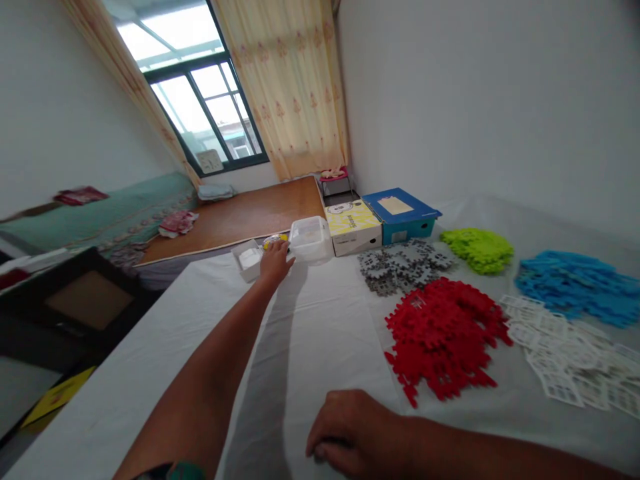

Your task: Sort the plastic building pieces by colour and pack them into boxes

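Just L of the clear plastic tub (311, 241), the L hand (275, 261) reaches out w/ fingers bent down over a small yellow item (271, 238); can't tell if they grip it or only touch it. Open white box (244, 265) is further L of the tub, on that hand's other side. R hand (357, 430) is much nearer the camera than the tub, fingers loosely curled in over the white tablecloth (330, 320); can't tell if anything's inside them

Immed. R of the tub: yellow-&-white cardboard box (354, 227), then blue shoebox (406, 223) w/ a pale label. Nearer & R of the tub: grey interlocking pcs (400, 265), w/ red interlocking pcs (443, 333) in front, nearest the R hand. Far R of the tub: lime-green pcs (477, 250), blue pcs (575, 283), white grid-like pcs (570, 353). Beyond the tub: brown-topped bed (270, 210), patterned curtain (285, 87) & window (205, 93)
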### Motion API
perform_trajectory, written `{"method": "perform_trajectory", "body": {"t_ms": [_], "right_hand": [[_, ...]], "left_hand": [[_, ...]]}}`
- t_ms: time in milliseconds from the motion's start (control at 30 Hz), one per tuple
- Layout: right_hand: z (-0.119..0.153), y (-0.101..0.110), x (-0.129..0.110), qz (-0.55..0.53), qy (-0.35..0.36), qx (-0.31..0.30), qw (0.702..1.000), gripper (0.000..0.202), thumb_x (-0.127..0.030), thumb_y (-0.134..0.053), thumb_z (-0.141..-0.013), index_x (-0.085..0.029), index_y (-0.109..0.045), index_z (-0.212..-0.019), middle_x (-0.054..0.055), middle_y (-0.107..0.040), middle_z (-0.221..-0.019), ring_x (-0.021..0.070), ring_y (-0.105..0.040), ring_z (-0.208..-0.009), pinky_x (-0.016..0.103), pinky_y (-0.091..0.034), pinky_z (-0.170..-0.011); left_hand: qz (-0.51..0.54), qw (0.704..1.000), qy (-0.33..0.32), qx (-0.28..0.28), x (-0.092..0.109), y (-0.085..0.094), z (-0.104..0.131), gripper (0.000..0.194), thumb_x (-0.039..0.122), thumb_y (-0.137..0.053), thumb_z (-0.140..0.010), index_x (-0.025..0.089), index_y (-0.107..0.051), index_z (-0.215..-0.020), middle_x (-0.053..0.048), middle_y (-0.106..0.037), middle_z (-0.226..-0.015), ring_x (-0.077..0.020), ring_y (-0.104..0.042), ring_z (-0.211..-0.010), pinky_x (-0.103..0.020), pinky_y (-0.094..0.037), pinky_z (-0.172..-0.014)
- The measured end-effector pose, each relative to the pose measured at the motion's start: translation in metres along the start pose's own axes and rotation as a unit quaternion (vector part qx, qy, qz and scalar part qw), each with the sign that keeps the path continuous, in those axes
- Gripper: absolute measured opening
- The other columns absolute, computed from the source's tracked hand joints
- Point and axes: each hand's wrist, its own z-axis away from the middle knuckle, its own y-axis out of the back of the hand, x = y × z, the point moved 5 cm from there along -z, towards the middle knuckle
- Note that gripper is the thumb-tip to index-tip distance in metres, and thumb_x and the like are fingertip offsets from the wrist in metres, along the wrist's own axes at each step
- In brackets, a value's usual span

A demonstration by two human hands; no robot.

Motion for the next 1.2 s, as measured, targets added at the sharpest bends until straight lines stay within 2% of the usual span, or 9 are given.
{"method": "perform_trajectory", "body": {"t_ms": [100,200,400,500,733,833,900,1033,1200], "right_hand": [[-0.001,-0.003,0.003,-0.004,-0.006,-0.006,1.000,0.029,-0.013,-0.058,-0.083,-0.019,-0.073,-0.107,0.004,-0.075,-0.099,0.0170,-0.066,-0.092,0.024,-0.047,-0.087],[-0.002,-0.005,0.006,-0.009,0.001,-0.008,1.000,0.030,-0.011,-0.058,-0.082,-0.018,-0.073,-0.108,0.003,-0.075,-0.099,0.0164,-0.066,-0.091,0.024,-0.047,-0.088],[0.001,-0.001,0.004,-0.017,0.003,0.013,1.000,0.027,-0.016,-0.057,-0.085,-0.020,-0.072,-0.107,0.003,-0.075,-0.098,0.0163,-0.064,-0.091,0.025,-0.046,-0.086],[0.003,0.001,0.002,-0.013,-0.002,0.016,1.000,0.025,-0.018,-0.055,-0.087,-0.021,-0.072,-0.106,0.003,-0.074,-0.098,0.0166,-0.063,-0.092,0.025,-0.046,-0.085],[0.003,0.002,-0.002,0.027,0.027,0.024,0.999,0.023,-0.018,-0.054,-0.089,-0.018,-0.071,-0.104,0.004,-0.074,-0.098,0.0162,-0.063,-0.091,0.025,-0.046,-0.085],[0.002,-0.002,-0.002,0.076,0.047,0.011,0.996,0.022,-0.020,-0.056,-0.088,-0.018,-0.071,-0.104,0.003,-0.074,-0.097,0.0162,-0.063,-0.089,0.026,-0.045,-0.086],[0.001,-0.003,-0.002,0.106,0.057,0.004,0.993,0.023,-0.023,-0.057,-0.088,-0.020,-0.071,-0.106,0.002,-0.074,-0.098,0.0162,-0.063,-0.089,0.026,-0.045,-0.085],[0.001,0.002,-0.003,0.150,0.046,0.023,0.987,0.026,-0.028,-0.054,-0.090,-0.023,-0.068,-0.112,0.001,-0.073,-0.099,0.0154,-0.064,-0.089,0.024,-0.045,-0.077],[-0.001,0.011,-0.002,0.185,0.017,0.021,0.982,0.028,-0.030,-0.053,-0.091,-0.023,-0.068,-0.113,0.002,-0.073,-0.099,0.0155,-0.065,-0.088,0.024,-0.045,-0.071]], "left_hand": [[-0.028,0.998,-0.048,-0.008,0.019,-0.005,-0.010,0.050,0.031,-0.065,-0.084,0.017,-0.052,-0.130,-0.016,-0.052,-0.135,-0.0330,-0.043,-0.125,-0.045,-0.038,-0.101],[-0.057,0.996,-0.071,-0.002,0.033,-0.005,-0.015,0.043,0.027,-0.060,-0.087,0.018,-0.053,-0.128,-0.015,-0.054,-0.132,-0.0324,-0.045,-0.123,-0.045,-0.038,-0.096],[-0.083,0.993,-0.085,-0.010,0.047,0.008,-0.008,0.028,0.019,-0.051,-0.090,0.017,-0.061,-0.116,-0.014,-0.061,-0.120,-0.0302,-0.051,-0.113,-0.043,-0.038,-0.090],[-0.090,0.989,-0.113,-0.012,0.054,0.023,0.014,0.029,0.020,-0.050,-0.091,0.017,-0.061,-0.117,-0.013,-0.063,-0.116,-0.0297,-0.052,-0.112,-0.043,-0.037,-0.090],[-0.064,0.984,-0.163,-0.014,0.078,0.070,0.103,0.035,0.024,-0.054,-0.089,0.022,-0.060,-0.123,-0.012,-0.064,-0.115,-0.0279,-0.054,-0.108,-0.041,-0.041,-0.087],[-0.051,0.982,-0.180,-0.007,0.087,0.090,0.132,0.036,0.023,-0.049,-0.091,0.024,-0.060,-0.125,-0.010,-0.065,-0.114,-0.0270,-0.056,-0.106,-0.038,-0.043,-0.082],[-0.026,0.985,-0.173,0.008,0.089,0.104,0.143,0.036,0.024,-0.048,-0.092,0.026,-0.060,-0.126,-0.010,-0.066,-0.113,-0.0266,-0.058,-0.105,-0.036,-0.043,-0.079],[0.010,0.988,-0.134,0.072,0.084,0.127,0.152,0.038,0.028,-0.051,-0.091,0.032,-0.061,-0.127,-0.006,-0.068,-0.111,-0.0266,-0.060,-0.103,-0.036,-0.043,-0.081],[0.014,0.987,-0.094,0.129,0.073,0.139,0.149,0.036,0.029,-0.052,-0.090,0.033,-0.064,-0.123,-0.006,-0.068,-0.110,-0.0270,-0.060,-0.102,-0.036,-0.045,-0.082]]}}
